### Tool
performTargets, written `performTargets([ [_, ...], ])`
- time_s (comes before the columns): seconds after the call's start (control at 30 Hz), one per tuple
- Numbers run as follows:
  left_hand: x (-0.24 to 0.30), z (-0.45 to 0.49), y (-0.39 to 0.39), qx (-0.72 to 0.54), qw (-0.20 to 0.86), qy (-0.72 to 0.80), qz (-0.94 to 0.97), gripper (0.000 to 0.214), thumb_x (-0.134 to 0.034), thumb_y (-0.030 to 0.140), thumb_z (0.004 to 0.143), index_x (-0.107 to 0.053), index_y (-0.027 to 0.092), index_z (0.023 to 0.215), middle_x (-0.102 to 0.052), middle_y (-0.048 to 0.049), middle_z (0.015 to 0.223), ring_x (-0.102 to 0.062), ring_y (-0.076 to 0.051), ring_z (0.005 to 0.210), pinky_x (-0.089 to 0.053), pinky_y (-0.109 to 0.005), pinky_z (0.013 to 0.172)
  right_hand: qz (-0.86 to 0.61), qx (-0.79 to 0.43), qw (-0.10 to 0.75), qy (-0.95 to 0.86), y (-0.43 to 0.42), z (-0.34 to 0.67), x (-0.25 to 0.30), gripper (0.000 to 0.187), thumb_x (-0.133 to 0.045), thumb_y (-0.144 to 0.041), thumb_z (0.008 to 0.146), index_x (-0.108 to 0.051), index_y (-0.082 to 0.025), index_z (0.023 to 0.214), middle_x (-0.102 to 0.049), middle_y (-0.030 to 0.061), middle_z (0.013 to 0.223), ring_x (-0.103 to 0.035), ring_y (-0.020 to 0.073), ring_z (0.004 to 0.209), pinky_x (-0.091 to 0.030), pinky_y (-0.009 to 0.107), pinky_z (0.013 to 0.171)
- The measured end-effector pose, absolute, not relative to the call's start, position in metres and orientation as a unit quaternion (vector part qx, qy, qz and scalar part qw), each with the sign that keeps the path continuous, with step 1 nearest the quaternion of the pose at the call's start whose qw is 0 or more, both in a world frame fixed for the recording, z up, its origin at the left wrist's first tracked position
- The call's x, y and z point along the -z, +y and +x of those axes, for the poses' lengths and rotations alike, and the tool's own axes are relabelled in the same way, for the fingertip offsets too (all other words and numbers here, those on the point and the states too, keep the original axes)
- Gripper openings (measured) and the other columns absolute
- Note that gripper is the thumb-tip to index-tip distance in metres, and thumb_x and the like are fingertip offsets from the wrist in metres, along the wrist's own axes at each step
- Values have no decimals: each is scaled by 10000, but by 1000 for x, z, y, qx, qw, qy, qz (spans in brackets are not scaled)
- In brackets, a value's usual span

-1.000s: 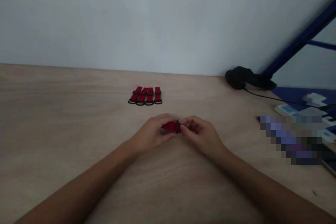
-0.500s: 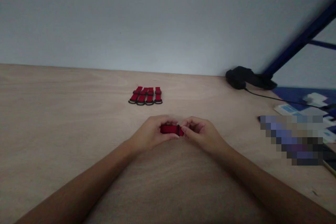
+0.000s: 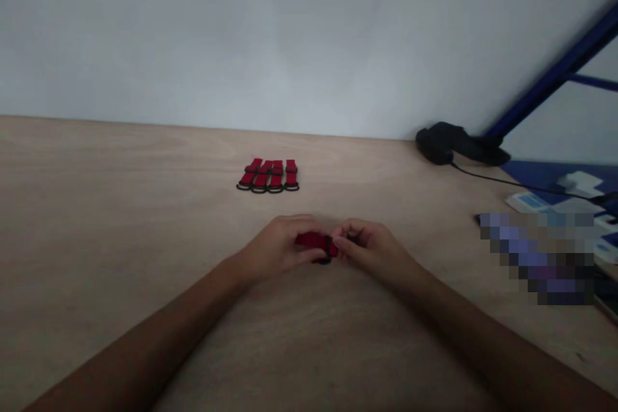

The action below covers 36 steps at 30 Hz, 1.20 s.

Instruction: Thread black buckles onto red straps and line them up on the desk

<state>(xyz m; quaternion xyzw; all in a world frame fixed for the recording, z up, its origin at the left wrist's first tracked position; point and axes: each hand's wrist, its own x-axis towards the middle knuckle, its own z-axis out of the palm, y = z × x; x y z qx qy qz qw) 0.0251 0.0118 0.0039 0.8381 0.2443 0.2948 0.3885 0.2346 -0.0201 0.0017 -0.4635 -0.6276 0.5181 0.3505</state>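
Note:
A red webbing strap [image 3: 313, 241] with a black slider buckle is held between my two hands, just above the tabletop. My left hand [image 3: 280, 243] is closed around the strap's left part, its thumb below and fingers above. At the right end, my right hand [image 3: 365, 243] pinches the strap beside the buckle between thumb and fingertips. A black piece shows under the strap, below my left thumb; its full shape is hidden. Farther back lie several similar red straps [image 3: 261, 177] in a row, each with a black slider and a black D-shaped ring at its near end.
The wooden table [image 3: 120, 219] meets a pale wall [image 3: 217, 32]. A black object with a cable [image 3: 441, 143] lies at the back right. At the right edge are white and blue packets [image 3: 528, 201] and a blurred-out item [image 3: 535, 257]. A dark blue frame [image 3: 545, 87] rises there.
The strap has tilted in my hands, and a black piece now shows beneath it. My right hand has shifted slightly downward, still pinching the end. The row of straps is unchanged.

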Motion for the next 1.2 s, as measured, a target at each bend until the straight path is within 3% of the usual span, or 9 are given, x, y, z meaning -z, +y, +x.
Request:
performTargets([
  [0.1,-2,27,11,-311,437,275,798,299,-708,247,801,-653,163,1083,-690,-67,1016,-652,-188,925,-506,-299,840,-472,-492,386,-622,-19,233,2,256,-613,-429,821,-594,-175,799,-553,-19,641,-494,108,562,-390,228,545],
  [0.23,-4,29,12,-314,400,278,815,298,-706,248,802,-663,172,1087,-677,-66,1036,-630,-191,957,-487,-301,859,-472,-470,402,-628,-20,230,3,234,-594,-407,836,-588,-173,816,-547,-14,660,-499,112,588,-401,230,561],
  [0.4,-10,28,10,-276,354,245,859,236,-664,236,828,-665,163,1053,-658,-59,972,-617,-182,893,-483,-282,796,-484,-491,364,-627,-21,230,0,222,-598,-388,815,-590,-170,772,-550,-14,642,-484,104,553,-377,224,520],
  [0.53,-11,28,7,-264,342,214,876,253,-608,213,865,-644,179,1113,-641,-72,1020,-604,-188,942,-481,-295,837,-499,-506,345,-613,-23,230,-2,215,-620,-379,793,-592,-169,758,-586,-3,639,-505,108,545,-388,226,518],
  [0.77,-11,26,11,-298,339,238,860,250,-627,183,851,-660,180,1099,-645,-66,1004,-615,-170,926,-489,-259,820,-493,-479,417,-595,-22,227,2,188,-643,-358,789,-587,-180,777,-593,-18,636,-541,112,564,-419,231,557],
  [1.0,-11,23,13,-269,336,202,880,295,-612,166,854,-660,199,1143,-641,-65,1041,-613,-172,963,-477,-260,854,-487,-440,385,-649,-24,229,4,134,-591,-297,807,-632,-171,788,-631,0,688,-569,126,610,-443,236,585],
  [1.2,-12,23,10,-264,338,204,880,295,-594,206,872,-655,209,1161,-641,-74,1039,-616,-186,948,-490,-282,839,-462,-337,349,-742,-25,234,-4,146,-555,-239,850,-681,-188,796,-704,37,767,-628,163,696,-480,267,655],
])
